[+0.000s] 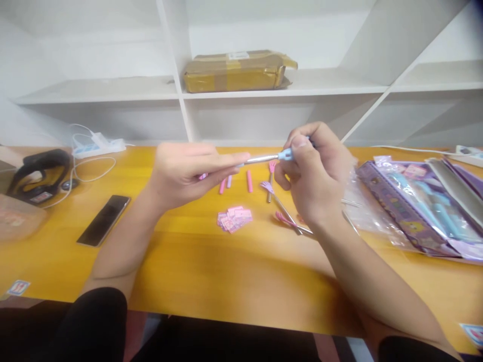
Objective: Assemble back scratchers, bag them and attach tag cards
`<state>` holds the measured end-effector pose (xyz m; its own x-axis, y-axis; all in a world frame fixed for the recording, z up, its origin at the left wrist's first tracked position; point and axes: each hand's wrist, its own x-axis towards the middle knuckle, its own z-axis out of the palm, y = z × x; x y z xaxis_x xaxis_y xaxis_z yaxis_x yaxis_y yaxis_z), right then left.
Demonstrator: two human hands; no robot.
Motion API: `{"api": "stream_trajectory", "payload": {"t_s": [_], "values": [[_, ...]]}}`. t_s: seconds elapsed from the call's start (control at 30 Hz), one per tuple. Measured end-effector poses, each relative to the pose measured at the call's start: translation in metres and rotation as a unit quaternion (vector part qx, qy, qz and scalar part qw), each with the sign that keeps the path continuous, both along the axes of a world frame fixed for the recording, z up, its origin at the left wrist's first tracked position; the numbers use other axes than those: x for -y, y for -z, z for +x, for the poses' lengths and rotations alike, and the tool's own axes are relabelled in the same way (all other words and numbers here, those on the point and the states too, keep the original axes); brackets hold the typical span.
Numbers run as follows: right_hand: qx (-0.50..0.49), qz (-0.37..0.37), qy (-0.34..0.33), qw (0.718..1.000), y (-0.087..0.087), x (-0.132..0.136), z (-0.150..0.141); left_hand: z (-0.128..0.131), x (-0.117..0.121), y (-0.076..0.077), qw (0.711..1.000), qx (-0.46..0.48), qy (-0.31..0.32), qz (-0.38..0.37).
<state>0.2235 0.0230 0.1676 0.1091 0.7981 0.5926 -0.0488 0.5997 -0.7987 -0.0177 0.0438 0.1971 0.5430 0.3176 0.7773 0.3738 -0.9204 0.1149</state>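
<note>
Above the table I hold a small back scratcher (262, 159) level between both hands, a short metal rod with light blue parts at its ends. My left hand (188, 168) is closed on its left end, fingers pressed flat together and hiding most of that part. At the other end, my right hand (315, 171) pinches the light blue piece between thumb and fingers. Below lie metal rods with hand-shaped heads, a purple one (267, 187) and pink ones (272, 167), partly behind my right hand. Short pink tubes (249, 181) and a purple tube (229, 181) lie beyond my left fingers.
Pink printed cards (234, 219) lie in a loose pile mid-table. A phone (103, 220) and a black strap device (39, 176) are at the left, near a power strip (98, 146). An open purple box (422, 206) with plastic bags stands right. A taped carton (236, 73) sits on the shelf.
</note>
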Motion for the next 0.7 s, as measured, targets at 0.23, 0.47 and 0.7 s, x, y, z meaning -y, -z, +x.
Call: {"api": "stream_trajectory", "payload": {"t_s": [0.23,0.47,0.7], "values": [[0.09,0.006,-0.031,0.995,0.009,-0.004,0.003,-0.017,0.004,-0.012,1.0,-0.014,-0.002,0.008],[0.429,0.242,0.093,0.865,-0.009,-0.004,0.039,-0.042,0.012,-0.029,0.993,-0.075,-0.074,0.046],[0.52,0.316,0.22,0.763,-0.003,-0.012,0.042,-0.029,0.014,-0.02,0.963,-0.205,-0.152,0.091]]}}
